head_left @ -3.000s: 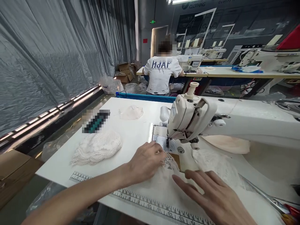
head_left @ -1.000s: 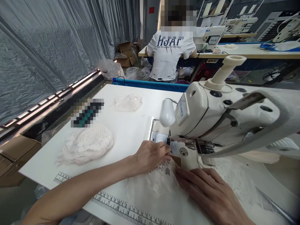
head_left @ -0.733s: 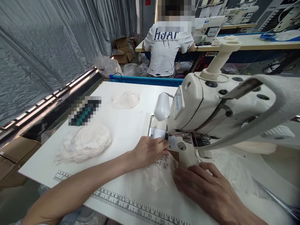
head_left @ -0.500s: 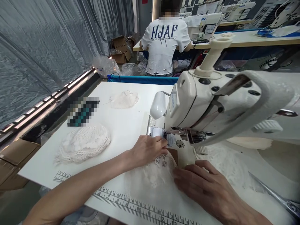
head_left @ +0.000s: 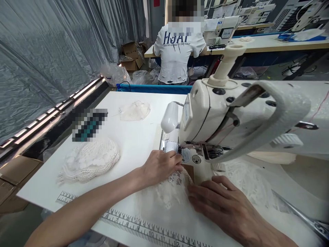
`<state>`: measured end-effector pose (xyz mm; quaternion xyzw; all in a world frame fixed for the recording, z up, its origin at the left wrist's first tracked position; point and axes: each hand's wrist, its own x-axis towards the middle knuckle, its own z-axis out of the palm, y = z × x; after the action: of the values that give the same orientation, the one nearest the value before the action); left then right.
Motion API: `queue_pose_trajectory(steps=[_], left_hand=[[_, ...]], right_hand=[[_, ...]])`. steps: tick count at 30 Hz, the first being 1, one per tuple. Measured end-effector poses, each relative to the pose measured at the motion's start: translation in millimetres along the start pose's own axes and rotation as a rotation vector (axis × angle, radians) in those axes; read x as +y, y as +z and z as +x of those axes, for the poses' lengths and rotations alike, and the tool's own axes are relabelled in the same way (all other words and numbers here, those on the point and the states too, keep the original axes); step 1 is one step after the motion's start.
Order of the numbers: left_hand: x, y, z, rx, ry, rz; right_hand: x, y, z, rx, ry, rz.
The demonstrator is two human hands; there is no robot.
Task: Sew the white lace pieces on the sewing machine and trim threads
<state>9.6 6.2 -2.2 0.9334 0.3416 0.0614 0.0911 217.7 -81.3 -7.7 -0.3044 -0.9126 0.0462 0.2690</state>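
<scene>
A piece of white lace fabric (head_left: 171, 192) lies on the white sewing table (head_left: 138, 140) just in front of the needle of a white sewing machine (head_left: 231, 116). My left hand (head_left: 160, 166) rests on the fabric's far edge, fingers curled and pressed together beside the presser foot. My right hand (head_left: 218, 202) lies flat on the fabric's right side, fingers stretched toward the left hand. More lace (head_left: 246, 178) spreads under the machine arm to the right.
A pile of white lace pieces (head_left: 88, 161) sits at the table's left, a single sheer piece (head_left: 135, 110) farther back. A printed ruler (head_left: 138, 230) runs along the near edge. A person in a white T-shirt (head_left: 177, 51) sits at another table beyond. Cardboard boxes (head_left: 12, 185) stand lower left.
Both hands have stayed on the lace by the needle, with only slight shifts. My head has moved closer and lower, so the machine head fills more of the view.
</scene>
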Motion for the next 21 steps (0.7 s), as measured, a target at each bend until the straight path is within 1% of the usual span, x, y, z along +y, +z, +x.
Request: queue_pose_trajectory(steps=[4, 8, 10, 12, 15, 18, 21], left_hand=[[-1, 2.0, 0, 0.027, 0.01, -0.007], [0, 0.5, 1, 0.035, -0.002, -0.028], [1, -1.1, 2, 0.03, -0.012, -0.041], [2, -2.9, 2, 0.022, -0.021, -0.043], [2, -4.5, 3, 0.015, -0.026, -0.04], [2, -4.7, 4, 0.005, -0.022, -0.04], [2, -5.4, 5, -0.005, -0.045, -0.034]], right_hand=[[4, 4, -2, 0.066, 0.039, 0.082], [8, 7, 1, 0.03, 0.102, 0.131], [7, 8, 4, 0.016, 0.125, 0.094], [5, 8, 8, 0.031, 0.132, 0.027], [4, 7, 11, 0.105, 0.141, -0.09], [3, 4, 12, 0.134, 0.113, -0.161], [4, 3, 11, 0.142, 0.093, -0.177]])
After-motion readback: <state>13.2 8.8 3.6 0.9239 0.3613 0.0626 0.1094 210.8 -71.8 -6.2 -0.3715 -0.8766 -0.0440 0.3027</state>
